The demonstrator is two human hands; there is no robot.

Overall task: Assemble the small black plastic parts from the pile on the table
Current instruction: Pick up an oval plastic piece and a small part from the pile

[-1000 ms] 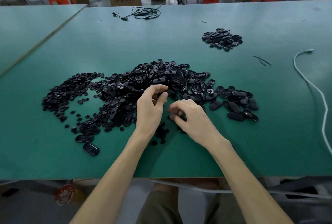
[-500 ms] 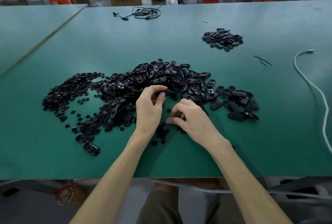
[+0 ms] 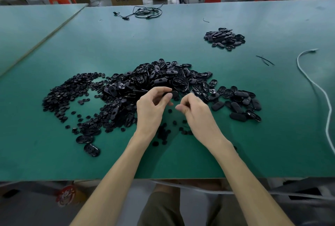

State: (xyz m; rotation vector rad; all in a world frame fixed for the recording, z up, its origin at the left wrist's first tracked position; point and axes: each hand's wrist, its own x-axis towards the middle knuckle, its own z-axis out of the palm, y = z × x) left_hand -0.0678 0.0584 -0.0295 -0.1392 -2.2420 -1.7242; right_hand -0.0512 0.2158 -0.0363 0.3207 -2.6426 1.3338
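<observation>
My left hand (image 3: 152, 111) hovers at the near edge of the big pile of black parts (image 3: 163, 79), its thumb and fingertips pinching one oval shell (image 3: 173, 94). My right hand (image 3: 196, 112) is just beside it, also at the pile's near edge. Its fingers are curled, with thumb and forefinger pressed together, and I cannot tell whether a small piece sits between them. Left of the pile spreads a scatter of small round discs (image 3: 67, 93), and a few more lie on the green surface (image 3: 181, 44) just nearer than the pile, under my wrists. Beyond the pile to the right sits a smaller heap of oval parts (image 3: 224, 38). A white cord (image 3: 315, 84) curves well right of the pile.
</observation>
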